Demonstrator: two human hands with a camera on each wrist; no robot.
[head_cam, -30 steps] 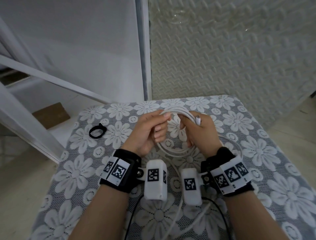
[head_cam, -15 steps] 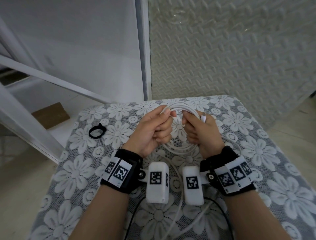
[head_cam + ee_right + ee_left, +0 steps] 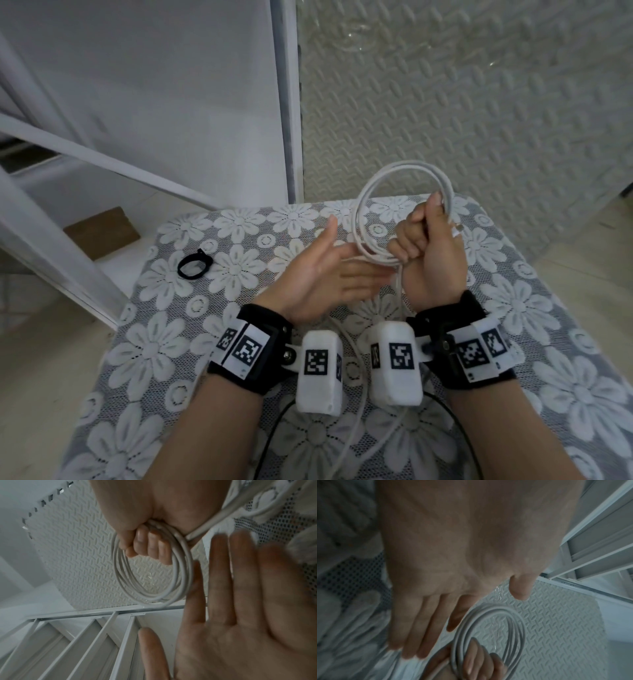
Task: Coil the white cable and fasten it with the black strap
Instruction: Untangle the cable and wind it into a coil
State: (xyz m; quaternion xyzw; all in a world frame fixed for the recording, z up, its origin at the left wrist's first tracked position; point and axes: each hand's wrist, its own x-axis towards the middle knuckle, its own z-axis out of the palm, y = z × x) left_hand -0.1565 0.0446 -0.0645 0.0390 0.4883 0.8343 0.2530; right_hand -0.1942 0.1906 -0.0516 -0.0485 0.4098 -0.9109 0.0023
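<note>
The white cable (image 3: 378,181) forms a round coil of several loops, held upright above the table. My right hand (image 3: 428,243) grips the coil in a fist at its lower right side; the right wrist view shows the coil (image 3: 150,577) under curled fingers. A loose tail (image 3: 399,291) hangs from the fist toward the table. My left hand (image 3: 329,270) is open, palm up, fingers straight, just left of the coil and holding nothing; the left wrist view shows its flat palm (image 3: 453,547) beside the coil (image 3: 488,628). The black strap (image 3: 193,265) lies as a small loop on the table, far left.
A floral lace cloth (image 3: 565,377) covers the table. A white metal frame (image 3: 102,164) and a brown board (image 3: 102,233) stand beyond the left edge. A textured white panel (image 3: 479,102) rises behind the table. Black wrist-camera cables (image 3: 274,438) trail near the front.
My left hand has let go of the coil and opened flat, palm up. My right hand has lifted the coil up and to the right, standing it upright.
</note>
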